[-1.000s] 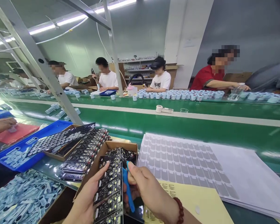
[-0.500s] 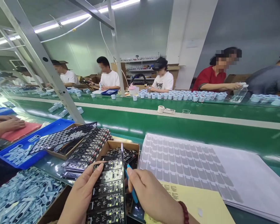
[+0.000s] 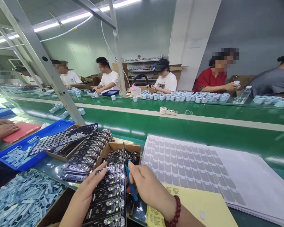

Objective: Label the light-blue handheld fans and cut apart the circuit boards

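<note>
A black panel of joined circuit boards (image 3: pixel 109 195), dotted with small yellowish lights, stands tilted in front of me. My left hand (image 3: pixel 85 190) grips its left side, thumb on the face. Along its right edge, my right hand (image 3: pixel 148 186) is closed around blue-handled cutters (image 3: pixel 132 189). Their jaws are hidden behind the panel edge and my fingers. Just beyond the panel sits a small cardboard box (image 3: pixel 119 145) with loose black circuit boards (image 3: pixel 130 155) inside. More board panels (image 3: pixel 85 154) are stacked to the left of the box.
Grey-patterned sticker sheets (image 3: pixel 180 160) and yellow paper (image 3: pixel 194 201) lie at right. A blue tray (image 3: pixel 33 162) and a heap of light-blue plastic parts (image 3: pixel 23 198) are at left. Beyond runs a green conveyor (image 3: pixel 123 116), with a slanted metal post (image 3: pixel 49 63). A co-worker's hand (image 3: pixel 4 130) rests far left.
The panel has shifted and tilted slightly between my hands; the cutters stay by its right edge. Across the conveyor, a co-worker in red has let go of a clear bottle and now holds a small cup-shaped part.
</note>
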A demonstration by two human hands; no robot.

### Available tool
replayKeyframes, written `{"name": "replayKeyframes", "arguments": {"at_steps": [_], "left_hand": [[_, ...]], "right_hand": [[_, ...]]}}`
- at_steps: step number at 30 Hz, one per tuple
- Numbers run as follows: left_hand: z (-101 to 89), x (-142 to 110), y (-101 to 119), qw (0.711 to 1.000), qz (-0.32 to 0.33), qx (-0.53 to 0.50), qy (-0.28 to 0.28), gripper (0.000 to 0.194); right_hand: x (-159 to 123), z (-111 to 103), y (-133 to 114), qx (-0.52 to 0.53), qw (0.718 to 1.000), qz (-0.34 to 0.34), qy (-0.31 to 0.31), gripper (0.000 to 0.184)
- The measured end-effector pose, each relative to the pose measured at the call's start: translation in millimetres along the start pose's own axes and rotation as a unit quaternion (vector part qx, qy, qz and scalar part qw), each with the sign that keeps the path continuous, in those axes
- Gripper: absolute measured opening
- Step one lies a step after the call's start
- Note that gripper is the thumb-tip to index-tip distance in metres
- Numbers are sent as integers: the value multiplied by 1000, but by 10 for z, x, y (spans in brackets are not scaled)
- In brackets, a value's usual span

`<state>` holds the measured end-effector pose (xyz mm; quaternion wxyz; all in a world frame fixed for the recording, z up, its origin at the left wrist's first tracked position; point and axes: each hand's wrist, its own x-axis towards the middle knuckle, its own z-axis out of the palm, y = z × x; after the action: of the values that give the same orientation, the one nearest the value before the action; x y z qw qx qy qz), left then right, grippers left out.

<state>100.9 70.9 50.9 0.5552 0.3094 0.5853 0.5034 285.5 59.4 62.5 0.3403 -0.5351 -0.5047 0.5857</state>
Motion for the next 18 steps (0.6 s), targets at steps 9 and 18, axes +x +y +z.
{"name": "replayKeyframes", "arguments": {"at_steps": [9,18], "left_hand": [[121,-182,174,1000,4,-21,-22,57],[181,-231,29,993,-44,-93,58,17]], "right_hand": [[-261,-6,98,-101,994,-51,4,61],[-93,160,115,195,979,-2,-67,78]]}}
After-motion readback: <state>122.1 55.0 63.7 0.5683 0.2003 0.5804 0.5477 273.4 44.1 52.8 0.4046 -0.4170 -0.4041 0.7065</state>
